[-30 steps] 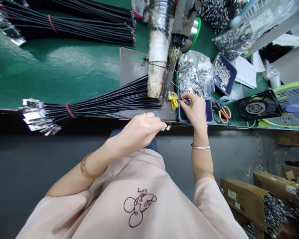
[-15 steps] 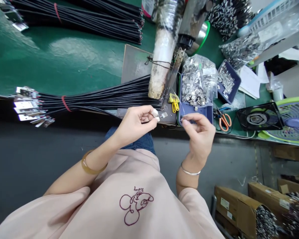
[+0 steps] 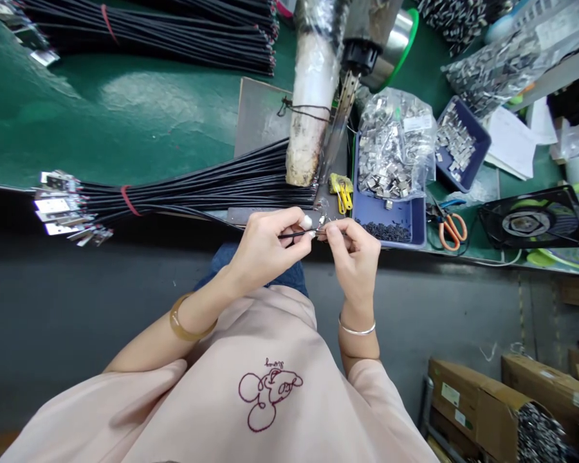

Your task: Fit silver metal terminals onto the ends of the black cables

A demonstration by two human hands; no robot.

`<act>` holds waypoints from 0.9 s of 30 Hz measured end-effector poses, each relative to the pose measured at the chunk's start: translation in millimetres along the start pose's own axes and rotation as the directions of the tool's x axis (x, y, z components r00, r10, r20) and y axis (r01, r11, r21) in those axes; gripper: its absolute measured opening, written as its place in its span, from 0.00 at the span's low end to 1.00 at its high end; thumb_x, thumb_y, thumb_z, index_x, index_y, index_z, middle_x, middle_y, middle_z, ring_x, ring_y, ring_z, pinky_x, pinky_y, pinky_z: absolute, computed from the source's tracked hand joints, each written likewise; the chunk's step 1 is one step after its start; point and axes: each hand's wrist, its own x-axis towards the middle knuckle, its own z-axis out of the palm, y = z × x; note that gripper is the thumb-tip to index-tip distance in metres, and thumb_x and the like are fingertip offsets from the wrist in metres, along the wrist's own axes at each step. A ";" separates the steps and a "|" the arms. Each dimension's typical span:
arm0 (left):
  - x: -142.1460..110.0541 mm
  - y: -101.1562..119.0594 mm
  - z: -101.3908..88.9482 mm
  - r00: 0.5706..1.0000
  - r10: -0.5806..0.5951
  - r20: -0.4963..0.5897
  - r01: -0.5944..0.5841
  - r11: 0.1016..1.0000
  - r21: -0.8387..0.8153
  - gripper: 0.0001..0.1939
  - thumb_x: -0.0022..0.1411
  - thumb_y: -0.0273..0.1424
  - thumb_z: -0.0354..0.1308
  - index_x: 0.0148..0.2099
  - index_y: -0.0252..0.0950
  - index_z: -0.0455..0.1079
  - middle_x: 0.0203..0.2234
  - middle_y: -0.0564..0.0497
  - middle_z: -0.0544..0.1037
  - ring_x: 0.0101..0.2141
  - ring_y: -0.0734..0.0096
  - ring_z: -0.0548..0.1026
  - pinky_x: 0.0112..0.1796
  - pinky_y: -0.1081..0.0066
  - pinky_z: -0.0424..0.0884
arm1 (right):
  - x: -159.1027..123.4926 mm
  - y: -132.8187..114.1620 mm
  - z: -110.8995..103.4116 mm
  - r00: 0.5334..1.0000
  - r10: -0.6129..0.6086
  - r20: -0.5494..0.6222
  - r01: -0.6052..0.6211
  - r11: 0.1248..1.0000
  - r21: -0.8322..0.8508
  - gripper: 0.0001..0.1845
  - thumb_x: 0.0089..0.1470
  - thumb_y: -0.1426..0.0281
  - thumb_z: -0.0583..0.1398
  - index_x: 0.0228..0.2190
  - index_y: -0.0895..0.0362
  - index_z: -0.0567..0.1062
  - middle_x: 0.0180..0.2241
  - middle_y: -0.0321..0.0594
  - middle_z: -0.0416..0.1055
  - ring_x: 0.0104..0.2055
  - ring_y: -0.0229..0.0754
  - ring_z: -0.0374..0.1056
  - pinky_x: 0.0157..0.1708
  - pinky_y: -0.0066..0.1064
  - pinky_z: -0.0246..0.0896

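The end of a black cable (image 3: pixel 293 235) is pinched between the fingertips of my left hand (image 3: pixel 269 249). Close against that end, my right hand (image 3: pixel 355 254) has its thumb and fingers pressed together. Whatever small piece it grips is too small to make out. To the left lies a bundle of black cables (image 3: pixel 193 188) with metal connectors (image 3: pixel 55 206) at its far end, tied by a red band (image 3: pixel 129 200). Just right of my right hand, small black pieces (image 3: pixel 386 232) fill the front of a blue tray (image 3: pixel 419 222), and a bag of metal connector shells (image 3: pixel 393 151) sits behind them.
Above the bench hang a white wrapped tube (image 3: pixel 306 116) and a metal-tipped tool (image 3: pixel 342 116). Yellow clippers (image 3: pixel 342 194), orange-handled pliers (image 3: pixel 451 231) and a black fan (image 3: pixel 533 218) lie rightward. A second cable bundle (image 3: pixel 174 42) rests at the back left. Cardboard boxes (image 3: pixel 473 405) stand below.
My right hand has moved left from the tray's front to meet my left hand. A black cable end now shows in my left fingers. The view has shifted slightly.
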 end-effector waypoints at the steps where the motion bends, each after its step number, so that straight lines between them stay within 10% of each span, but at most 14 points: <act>1: -0.1 0.0 -0.2 1.000 0.004 0.002 -0.004 1.000 0.004 0.05 0.55 0.22 0.59 0.29 0.34 0.67 0.19 0.59 0.65 0.21 0.83 0.61 0.23 0.81 0.59 | -0.3 -0.7 0.0 1.000 -0.001 0.003 0.001 1.000 0.002 0.14 0.65 0.62 0.58 0.30 0.55 0.75 0.29 0.34 0.76 0.29 0.34 0.71 0.30 0.27 0.64; 27: -4.1 -1.9 -1.4 0.999 0.041 -0.019 -0.041 0.999 -0.025 0.05 0.56 0.22 0.59 0.30 0.34 0.67 0.20 0.59 0.66 0.21 0.82 0.62 0.23 0.80 0.61 | -0.8 -10.7 4.5 0.998 -0.049 -0.046 0.043 0.990 -0.137 0.16 0.64 0.62 0.58 0.26 0.55 0.73 0.23 0.31 0.68 0.21 0.31 0.56 0.24 0.29 0.52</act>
